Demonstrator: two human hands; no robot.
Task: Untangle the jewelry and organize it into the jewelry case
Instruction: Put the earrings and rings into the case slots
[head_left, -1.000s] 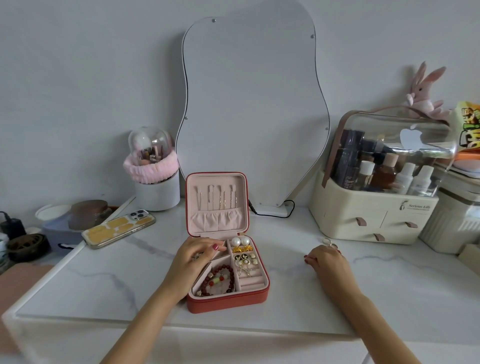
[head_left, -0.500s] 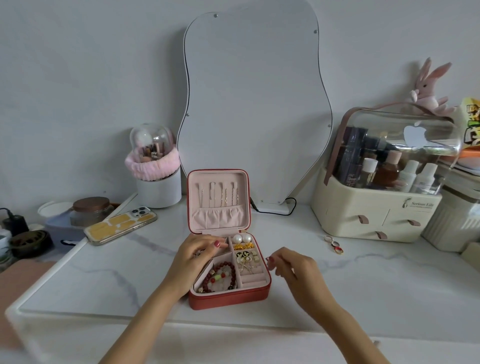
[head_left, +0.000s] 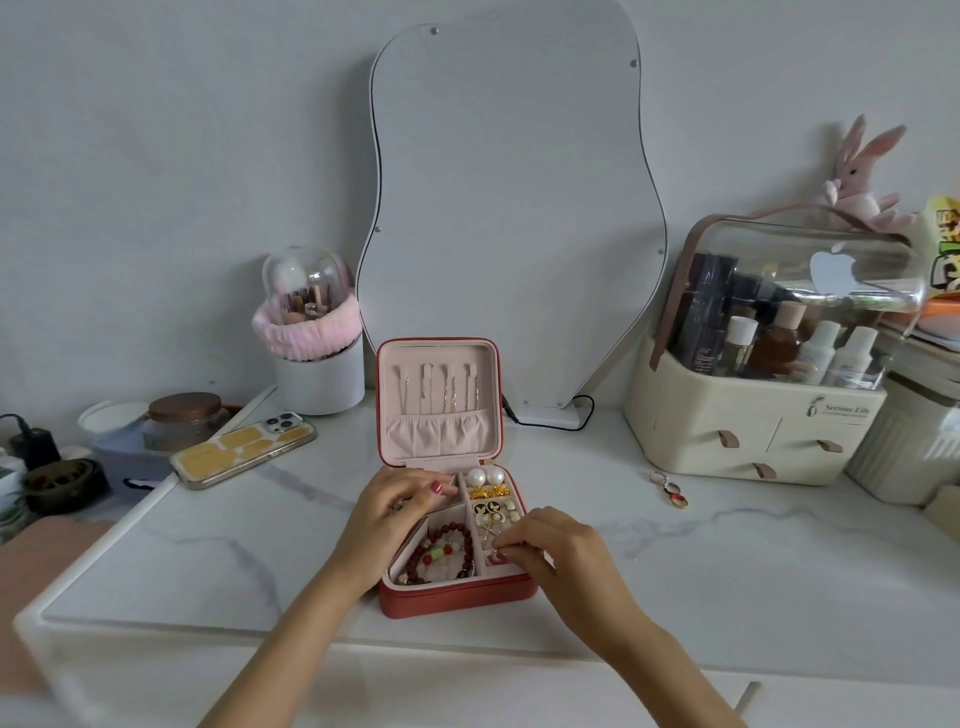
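Note:
The red jewelry case (head_left: 457, 603) lies open in the middle of the white table, its pink lid upright with several thin pins clipped inside. Pearl and gold earrings (head_left: 487, 483) fill the back-right slots, and a red bead bracelet (head_left: 441, 553) lies in the front-left compartment. My left hand (head_left: 387, 512) is over the back-left compartment, fingers curled down onto the case; what lies beneath them is hidden. My right hand (head_left: 550, 551) hovers over the front-right ring rolls, thumb and fingertips pinched on a small piece of jewelry I cannot make out. Linked rings (head_left: 670, 491) lie on the table to the right.
A wavy mirror (head_left: 514, 208) stands behind the case, its cable running to the right. A cream cosmetics organizer (head_left: 753, 436) sits at the back right. At the back left are a brush holder (head_left: 319, 374) and a phone (head_left: 241, 449). The table's front edge (head_left: 311, 631) is close.
My right hand has left the rings on the table at the right and moved left, over the case's front-right section. My left hand has stayed on the case.

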